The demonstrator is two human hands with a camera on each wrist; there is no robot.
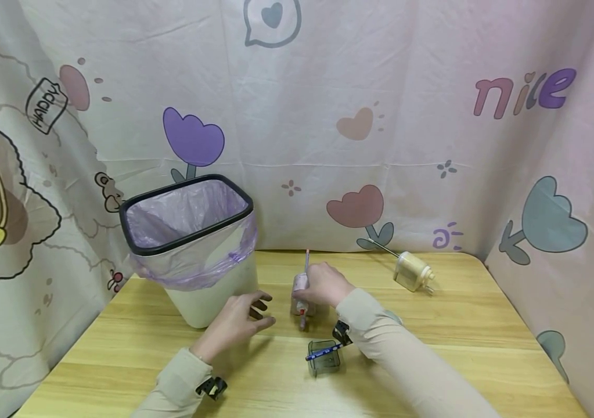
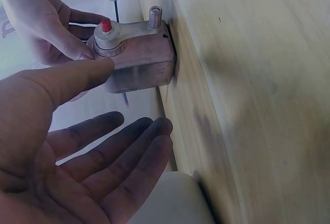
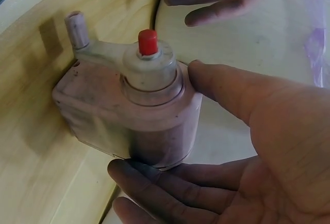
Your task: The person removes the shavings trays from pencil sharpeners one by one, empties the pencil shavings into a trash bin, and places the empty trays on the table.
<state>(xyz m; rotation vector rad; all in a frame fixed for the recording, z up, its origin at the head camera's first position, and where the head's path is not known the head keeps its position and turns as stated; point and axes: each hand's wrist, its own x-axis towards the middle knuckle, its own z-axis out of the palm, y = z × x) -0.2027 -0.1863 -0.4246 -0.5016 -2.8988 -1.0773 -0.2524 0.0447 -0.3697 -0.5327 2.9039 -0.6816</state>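
Right hand (image 1: 326, 283) has the pink sharpener (image 3: 129, 115) gripped, thumb one side, fingers the other; it's on the table (image 1: 448, 342) right of the bin (image 1: 196, 305), long axis running front to back, crank (image 3: 98, 51) end facing the person, pencil (image 1: 307, 260) poking out toward the curtain (image 1: 286, 145); left hand (image 1: 235, 320) is loose beside it, holding nothing; the far edge is pretty close, box (image 1: 326, 364) just in front, more room rightward before the yellow sharpener (image 1: 410, 271).

pale flower-printed cloth (image 1: 286, 116) hangs behind and beside a wood-grain table (image 1: 474, 337).
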